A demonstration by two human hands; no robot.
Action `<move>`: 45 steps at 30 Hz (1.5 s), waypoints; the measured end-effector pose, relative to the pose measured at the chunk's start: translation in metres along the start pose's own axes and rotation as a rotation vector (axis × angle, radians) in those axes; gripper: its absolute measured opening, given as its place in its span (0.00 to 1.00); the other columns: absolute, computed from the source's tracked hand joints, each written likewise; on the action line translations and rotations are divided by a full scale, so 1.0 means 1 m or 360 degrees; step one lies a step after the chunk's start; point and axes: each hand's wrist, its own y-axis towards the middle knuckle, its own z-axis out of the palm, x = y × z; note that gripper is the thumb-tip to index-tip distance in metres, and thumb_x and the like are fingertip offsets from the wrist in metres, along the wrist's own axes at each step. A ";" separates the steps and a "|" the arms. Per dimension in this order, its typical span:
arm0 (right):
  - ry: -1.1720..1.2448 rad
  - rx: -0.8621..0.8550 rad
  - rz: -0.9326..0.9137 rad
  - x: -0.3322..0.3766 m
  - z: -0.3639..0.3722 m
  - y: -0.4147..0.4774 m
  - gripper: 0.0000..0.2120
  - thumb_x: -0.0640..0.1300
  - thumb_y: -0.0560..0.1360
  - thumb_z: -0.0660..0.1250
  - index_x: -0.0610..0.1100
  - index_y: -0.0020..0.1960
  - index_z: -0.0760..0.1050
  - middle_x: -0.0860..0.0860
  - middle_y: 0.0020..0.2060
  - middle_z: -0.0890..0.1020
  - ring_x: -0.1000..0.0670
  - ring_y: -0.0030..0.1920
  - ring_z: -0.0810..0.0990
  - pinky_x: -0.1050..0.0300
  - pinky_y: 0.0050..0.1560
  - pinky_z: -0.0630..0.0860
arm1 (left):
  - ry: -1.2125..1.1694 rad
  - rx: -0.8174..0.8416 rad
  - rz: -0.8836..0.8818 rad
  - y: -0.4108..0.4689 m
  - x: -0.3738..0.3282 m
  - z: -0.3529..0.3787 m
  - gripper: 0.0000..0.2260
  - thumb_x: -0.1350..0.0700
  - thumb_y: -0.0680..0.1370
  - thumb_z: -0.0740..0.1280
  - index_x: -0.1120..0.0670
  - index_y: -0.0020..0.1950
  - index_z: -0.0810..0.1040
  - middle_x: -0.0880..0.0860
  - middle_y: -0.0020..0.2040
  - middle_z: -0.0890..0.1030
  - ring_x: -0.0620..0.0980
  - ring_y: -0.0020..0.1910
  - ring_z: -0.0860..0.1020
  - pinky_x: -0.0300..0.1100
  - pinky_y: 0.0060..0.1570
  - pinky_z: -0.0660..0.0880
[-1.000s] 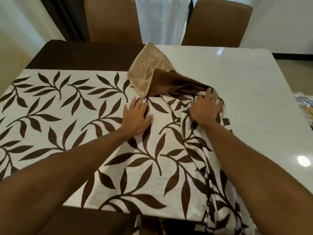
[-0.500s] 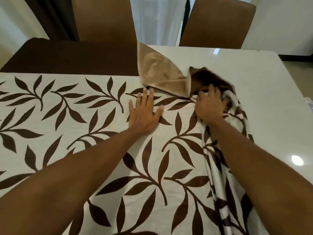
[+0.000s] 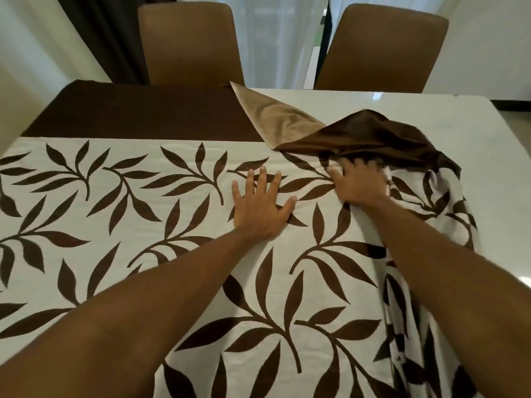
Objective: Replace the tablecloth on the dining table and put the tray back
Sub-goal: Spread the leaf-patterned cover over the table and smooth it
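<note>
A white tablecloth [image 3: 138,231] with dark brown leaf print and a brown border covers the left and middle of the white dining table [image 3: 402,107]. Its right part is bunched, with the brown border and tan underside [image 3: 275,116] folded over. My left hand [image 3: 261,205] lies flat on the cloth with fingers spread. My right hand [image 3: 359,185] grips the bunched cloth, its fingertips tucked under the brown fold. No tray is in view.
Two brown upholstered chairs [image 3: 189,38] [image 3: 382,44] stand at the far side of the table. White curtains hang behind them. The bare glossy table top shows at the right.
My right hand has pulled the bunched cloth further right and away, spreading more of the leaf print flat. The left hand stays pressed on the cloth.
</note>
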 end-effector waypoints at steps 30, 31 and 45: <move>0.0178 0.0103 -0.0249 -0.137 -0.001 -0.091 0.28 0.58 0.85 0.51 0.54 0.83 0.51 0.47 0.83 0.49 0.42 0.82 0.49 0.35 0.79 0.47 | -0.0149 -0.0193 0.0003 -0.122 -0.091 0.004 0.28 0.36 0.81 0.49 0.47 0.75 0.69 0.52 0.78 0.66 0.53 0.79 0.59 0.65 0.76 0.50; 0.0271 0.0033 -0.0315 -0.136 -0.002 -0.098 0.29 0.58 0.84 0.54 0.53 0.82 0.54 0.46 0.83 0.53 0.42 0.81 0.53 0.36 0.79 0.51 | -0.0186 -0.0205 -0.0008 -0.143 -0.106 0.007 0.27 0.36 0.82 0.50 0.47 0.75 0.69 0.52 0.78 0.66 0.53 0.79 0.59 0.65 0.76 0.50; 0.0505 -0.0086 -0.1307 -0.167 0.061 -0.365 0.11 0.59 0.72 0.66 0.54 0.48 0.80 0.57 0.48 0.76 0.52 0.54 0.74 0.47 0.65 0.67 | -0.0274 -0.0085 -0.0553 -0.313 -0.192 0.043 0.28 0.37 0.82 0.52 0.46 0.80 0.59 0.51 0.82 0.53 0.54 0.81 0.50 0.65 0.75 0.44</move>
